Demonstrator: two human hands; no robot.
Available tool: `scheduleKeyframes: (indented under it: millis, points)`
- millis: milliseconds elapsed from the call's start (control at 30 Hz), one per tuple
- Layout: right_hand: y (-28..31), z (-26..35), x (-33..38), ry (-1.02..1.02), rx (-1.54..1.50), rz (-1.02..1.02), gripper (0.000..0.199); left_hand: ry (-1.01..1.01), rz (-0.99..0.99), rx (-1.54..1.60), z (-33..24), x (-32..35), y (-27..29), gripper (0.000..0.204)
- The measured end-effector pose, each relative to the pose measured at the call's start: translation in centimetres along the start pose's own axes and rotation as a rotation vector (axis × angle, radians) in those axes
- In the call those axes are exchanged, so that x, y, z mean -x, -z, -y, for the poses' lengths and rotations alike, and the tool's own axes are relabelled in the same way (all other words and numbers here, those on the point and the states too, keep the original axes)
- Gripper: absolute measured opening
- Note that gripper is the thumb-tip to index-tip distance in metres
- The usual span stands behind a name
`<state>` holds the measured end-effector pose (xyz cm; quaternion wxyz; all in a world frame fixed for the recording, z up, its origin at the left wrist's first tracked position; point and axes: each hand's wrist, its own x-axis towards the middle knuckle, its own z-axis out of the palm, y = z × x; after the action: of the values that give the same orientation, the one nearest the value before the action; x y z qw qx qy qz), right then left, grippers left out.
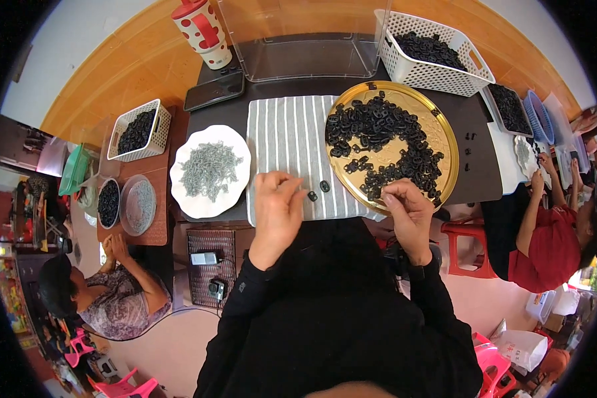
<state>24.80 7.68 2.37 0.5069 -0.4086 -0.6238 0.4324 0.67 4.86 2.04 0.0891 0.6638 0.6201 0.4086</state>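
Observation:
My left hand (pixel 276 211) hovers over the grey-and-white striped cloth (pixel 278 132), its curled fingers smeared by motion. Just right of its fingertips lie two small black oval plastic pieces (pixel 324 186) on the cloth. At the near rim of the round gold tray (pixel 444 179), my right hand (pixel 411 215) is closed, thumb and forefinger pinched together; what they hold, if anything, is too small to make out. Many loose black plastic pieces (pixel 378 123) cover much of the tray. A white scalloped plate (pixel 179 174) with a heap of small silvery-grey pieces (pixel 212 169) stands left of the cloth.
Behind stand a clear plastic box (pixel 305 60), a spotted tumbler (pixel 202 33), a dark phone (pixel 215 91) and a white basket (pixel 438 81) of black pieces. Several black pieces (pixel 467 151) lie right of the tray. People sit at left (pixel 106 298) and right (pixel 550 245).

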Motion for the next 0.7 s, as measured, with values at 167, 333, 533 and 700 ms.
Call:
scheduleKeyframes:
  millis: [167, 333, 533, 700]
  points:
    - [-1.3, 0.7, 0.4, -0.105, -0.146, -0.049, 0.010, -0.041, 0.030, -0.074, -1.2, 0.7, -1.1, 0.020]
    - [-2.0, 0.8, 0.5, -0.004, -0.098, 0.021, 0.011, -0.033, 0.018, 0.069, -0.8, 1.1, -1.2, 0.017]
    - [-4.7, 1.5, 0.1, 0.156, 0.005, 0.161, 0.012, 0.269, 0.145, 0.793, -1.1, 2.3, -0.9, 0.015]
    - [-5.8, 1.4, -0.4, 0.222, 0.032, 0.231, 0.013, 0.396, 0.149, 0.915, -2.2, 2.8, -0.3, 0.021]
